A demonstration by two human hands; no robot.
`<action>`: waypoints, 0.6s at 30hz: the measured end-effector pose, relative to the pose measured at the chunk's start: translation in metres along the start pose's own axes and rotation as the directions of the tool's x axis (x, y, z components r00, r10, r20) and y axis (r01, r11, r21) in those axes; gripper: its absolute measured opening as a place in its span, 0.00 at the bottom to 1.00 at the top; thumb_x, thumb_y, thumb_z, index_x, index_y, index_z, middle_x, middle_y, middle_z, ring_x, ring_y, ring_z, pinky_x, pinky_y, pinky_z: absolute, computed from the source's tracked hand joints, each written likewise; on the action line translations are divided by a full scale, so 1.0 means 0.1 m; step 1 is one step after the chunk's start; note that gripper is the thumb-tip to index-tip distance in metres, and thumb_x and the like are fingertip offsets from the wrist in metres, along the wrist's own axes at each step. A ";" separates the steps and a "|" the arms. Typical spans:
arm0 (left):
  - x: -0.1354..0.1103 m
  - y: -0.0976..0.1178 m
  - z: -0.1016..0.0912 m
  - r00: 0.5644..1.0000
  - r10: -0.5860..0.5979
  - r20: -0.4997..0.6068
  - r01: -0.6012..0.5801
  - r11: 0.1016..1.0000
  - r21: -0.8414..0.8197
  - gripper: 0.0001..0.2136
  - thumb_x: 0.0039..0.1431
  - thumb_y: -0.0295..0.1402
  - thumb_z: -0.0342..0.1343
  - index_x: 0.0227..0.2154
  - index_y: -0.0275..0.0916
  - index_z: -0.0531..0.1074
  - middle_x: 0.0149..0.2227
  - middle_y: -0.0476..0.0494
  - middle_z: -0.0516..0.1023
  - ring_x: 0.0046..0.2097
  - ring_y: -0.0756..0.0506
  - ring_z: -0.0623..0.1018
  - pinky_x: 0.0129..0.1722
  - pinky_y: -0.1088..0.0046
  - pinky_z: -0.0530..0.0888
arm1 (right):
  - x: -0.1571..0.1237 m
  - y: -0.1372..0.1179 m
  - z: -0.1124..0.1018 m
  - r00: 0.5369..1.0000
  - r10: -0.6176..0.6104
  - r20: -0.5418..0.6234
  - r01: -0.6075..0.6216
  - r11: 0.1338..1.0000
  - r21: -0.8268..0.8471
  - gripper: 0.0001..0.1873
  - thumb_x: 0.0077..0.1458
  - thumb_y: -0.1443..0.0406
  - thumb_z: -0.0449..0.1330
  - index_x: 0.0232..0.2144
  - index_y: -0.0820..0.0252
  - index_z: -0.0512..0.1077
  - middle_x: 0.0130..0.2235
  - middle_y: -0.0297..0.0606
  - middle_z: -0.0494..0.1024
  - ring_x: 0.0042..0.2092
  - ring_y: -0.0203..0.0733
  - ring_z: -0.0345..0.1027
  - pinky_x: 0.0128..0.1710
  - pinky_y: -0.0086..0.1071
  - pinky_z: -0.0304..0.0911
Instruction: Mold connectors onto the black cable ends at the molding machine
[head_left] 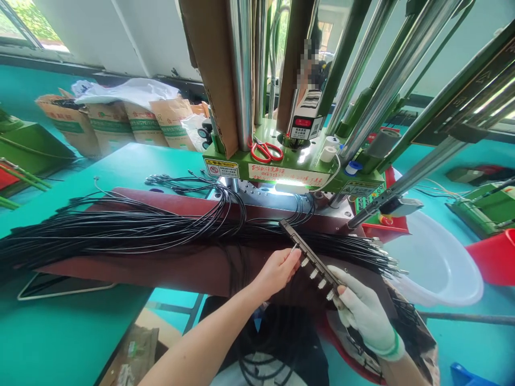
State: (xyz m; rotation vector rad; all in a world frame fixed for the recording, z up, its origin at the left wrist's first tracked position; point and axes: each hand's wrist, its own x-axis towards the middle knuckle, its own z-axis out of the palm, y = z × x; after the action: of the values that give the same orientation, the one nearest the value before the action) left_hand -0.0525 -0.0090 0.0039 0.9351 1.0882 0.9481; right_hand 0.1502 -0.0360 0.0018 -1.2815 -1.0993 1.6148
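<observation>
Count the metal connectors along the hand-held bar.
5 connectors: one at the left hand, four along the bar toward the gloved right hand. The hands may hide more.

A long, flat, reddish-brown counter [181,271] spreads behind and to the left of the bare left grip [277,273]. Directly on it lies a thick bundle of thin black cables [120,228], running past just behind this grip, reaching well out to its left and ending in silver metal tips [388,262] beyond the white-gloved right grip [364,305]. Far left of the left grip, a flat turquoise counter [80,332] bears a dark, pale-rimmed flat object [60,288], partly hidden.
</observation>
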 end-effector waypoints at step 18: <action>-0.01 0.08 -0.20 0.953 -0.016 0.303 0.072 0.982 -0.174 0.23 0.56 0.50 0.42 0.14 0.39 0.52 0.16 0.52 0.61 0.15 0.56 0.58 0.14 0.79 0.53 | 0.00 0.09 -0.13 0.998 -0.015 0.061 0.012 0.998 0.063 0.23 0.50 0.58 0.60 0.49 0.59 0.68 0.23 0.38 0.70 0.16 0.24 0.47 0.14 0.22 0.47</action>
State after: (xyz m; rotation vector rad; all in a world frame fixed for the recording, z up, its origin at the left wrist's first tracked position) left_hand -0.0737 -0.0050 0.0076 0.8666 0.7470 0.8218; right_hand 0.1626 -0.0368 -0.0081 -1.1890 -1.0837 1.6749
